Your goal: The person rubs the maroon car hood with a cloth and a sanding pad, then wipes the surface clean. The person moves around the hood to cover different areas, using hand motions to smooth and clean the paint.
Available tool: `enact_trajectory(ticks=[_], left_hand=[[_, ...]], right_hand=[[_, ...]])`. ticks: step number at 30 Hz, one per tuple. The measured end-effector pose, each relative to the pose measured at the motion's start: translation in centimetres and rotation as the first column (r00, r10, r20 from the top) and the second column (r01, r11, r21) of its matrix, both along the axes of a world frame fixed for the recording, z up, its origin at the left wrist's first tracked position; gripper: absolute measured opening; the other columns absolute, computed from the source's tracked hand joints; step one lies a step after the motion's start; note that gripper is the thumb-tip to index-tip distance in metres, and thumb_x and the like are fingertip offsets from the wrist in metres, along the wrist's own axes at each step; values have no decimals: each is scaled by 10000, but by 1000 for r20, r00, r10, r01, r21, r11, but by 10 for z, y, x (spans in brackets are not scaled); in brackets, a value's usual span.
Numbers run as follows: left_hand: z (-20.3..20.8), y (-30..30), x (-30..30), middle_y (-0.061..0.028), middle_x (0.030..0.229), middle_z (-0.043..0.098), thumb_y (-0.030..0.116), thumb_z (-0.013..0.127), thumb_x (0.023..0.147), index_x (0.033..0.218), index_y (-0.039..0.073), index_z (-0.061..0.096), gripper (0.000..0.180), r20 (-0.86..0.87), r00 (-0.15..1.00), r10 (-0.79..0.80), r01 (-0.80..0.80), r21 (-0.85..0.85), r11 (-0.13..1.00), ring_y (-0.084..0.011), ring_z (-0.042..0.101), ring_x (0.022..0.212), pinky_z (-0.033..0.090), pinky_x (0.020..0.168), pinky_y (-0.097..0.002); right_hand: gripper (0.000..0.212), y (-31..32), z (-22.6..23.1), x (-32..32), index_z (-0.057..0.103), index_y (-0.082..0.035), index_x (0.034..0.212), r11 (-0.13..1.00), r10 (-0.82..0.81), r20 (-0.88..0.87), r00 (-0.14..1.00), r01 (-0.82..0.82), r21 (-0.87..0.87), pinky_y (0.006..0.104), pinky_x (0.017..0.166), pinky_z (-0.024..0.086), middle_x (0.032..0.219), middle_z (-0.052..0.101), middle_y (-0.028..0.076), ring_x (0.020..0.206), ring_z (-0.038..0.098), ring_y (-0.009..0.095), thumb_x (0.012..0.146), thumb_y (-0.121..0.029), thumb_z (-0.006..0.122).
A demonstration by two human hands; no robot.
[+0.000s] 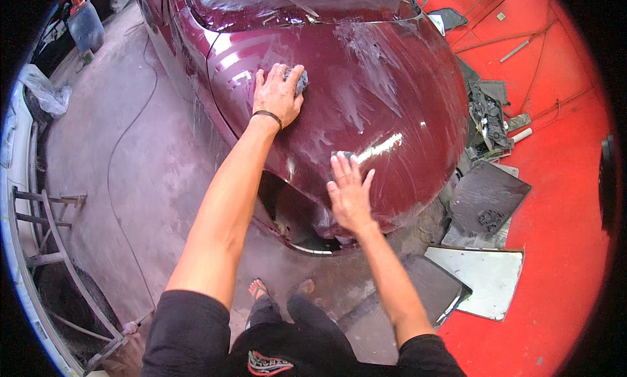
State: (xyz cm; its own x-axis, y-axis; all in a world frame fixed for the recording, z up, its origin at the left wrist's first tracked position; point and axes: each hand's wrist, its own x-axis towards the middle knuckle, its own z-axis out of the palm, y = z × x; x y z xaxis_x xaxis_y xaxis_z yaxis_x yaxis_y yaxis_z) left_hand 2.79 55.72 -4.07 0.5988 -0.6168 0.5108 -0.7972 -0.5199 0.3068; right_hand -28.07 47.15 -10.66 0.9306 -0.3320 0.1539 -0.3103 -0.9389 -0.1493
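Note:
A glossy dark-red car hood (326, 116), streaked with whitish wet-looking smears, spreads out in front of me. Up on its left side, my left hand (279, 93) has its fingers bent over a crumpled blue-grey cloth (301, 81) and presses it to the paint. Nearer to me, my right hand (351, 191) lies low on the hood with its thumb apart. Its fingertips hold down a small dark grey flat piece (342, 156), mostly covered, whose material I cannot make out. Just below the hands is the dark headlight opening (287, 207) at the hood's front edge.
A thin cable (111, 181) snakes over the grey floor at left, near a metal frame stand (55, 246). Dark panels (486, 194), a white panel (486, 279) and black car parts (486, 116) lie at right by the red floor (555, 279). My sandalled feet (258, 287) stand close below.

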Motion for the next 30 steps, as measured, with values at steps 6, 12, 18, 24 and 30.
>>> enact_trajectory(ticks=[6,12,18,24,30], left_hand=[[3,-8,6,-140,1490,589,261,698,992,1540,210,524,577,7,995,-97,97,-76,992,-350,550,1431,311,1293,-593],[-7,-2,25,-152,1539,566,236,696,980,1534,184,526,582,-5,996,87,-87,-90,992,-369,498,1493,301,1308,-559],[-2,1,18,-157,1536,579,246,697,977,1543,185,526,594,-1,998,68,-68,-91,994,-370,501,1491,307,1303,-566],[7,-11,7,-183,1523,593,261,715,959,1545,168,520,624,7,1000,16,-15,-115,993,-376,515,1473,302,1305,-568],[1,2,15,-185,1543,570,259,749,921,1567,163,507,697,-29,996,84,-86,-84,993,-386,479,1509,287,1318,-561]], right_hand=[[603,-172,40,85,252,-236,1751,956,-294,68,953,292,40,785,1277,72,1837,181,-6,1695,129,309,1187,-449,252],[588,-17,35,108,339,-171,1714,993,17,49,999,-22,118,786,1275,64,1821,220,76,1685,143,357,1176,-399,279],[564,-59,53,129,344,-186,1705,992,128,49,991,-127,-20,788,1277,105,1806,259,63,1675,191,352,1160,-327,311],[591,-189,75,207,311,-229,1729,973,-226,102,969,229,-19,805,1263,129,1813,262,12,1676,202,326,1180,-441,260],[650,-23,45,111,298,-94,1727,999,48,121,992,-49,9,754,1280,89,1798,289,116,1673,196,385,1155,-383,407]])
